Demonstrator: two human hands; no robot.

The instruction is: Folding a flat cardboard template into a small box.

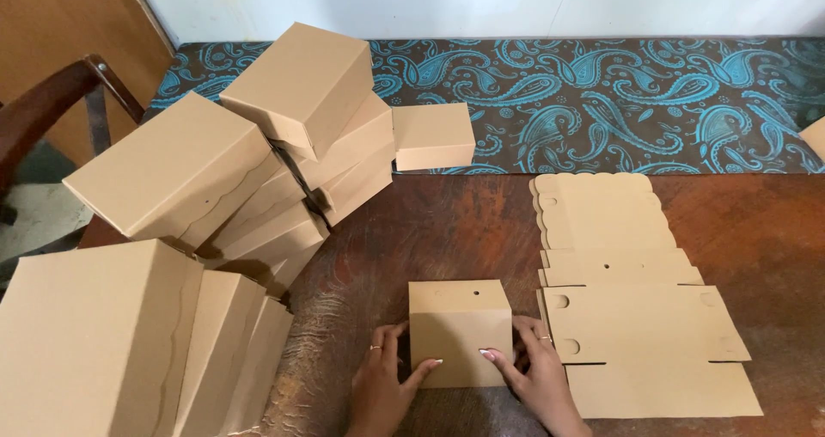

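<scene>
1. Brown cardboard, partly folded into a small box (460, 332), sits on the dark wooden table (430, 231) close to the near edge, between the person's two hands.
2. The left hand (382, 384) presses against the box's left side, with its thumb laid over the lower front face and its fingers curled at the edge; it grips the cardboard rather than lying loose.
3. The right hand (533, 370) holds the box's right side in the same way, thumb on the front face and fingers wrapped round the side.
4. Just to the right of the box lies a pile of flat, unfolded cardboard sheets (640, 321), spread out on the table and touching the right hand's outer side.
5. On the left, finished boxes (284, 153) are piled in leaning stacks, some tilted against one another.
6. One more closed box (432, 136) rests alone behind them, on a blue patterned cloth (619, 102) that covers the far part of the table.
7. A dark wooden chair arm (51, 102) shows at the far left.
</scene>
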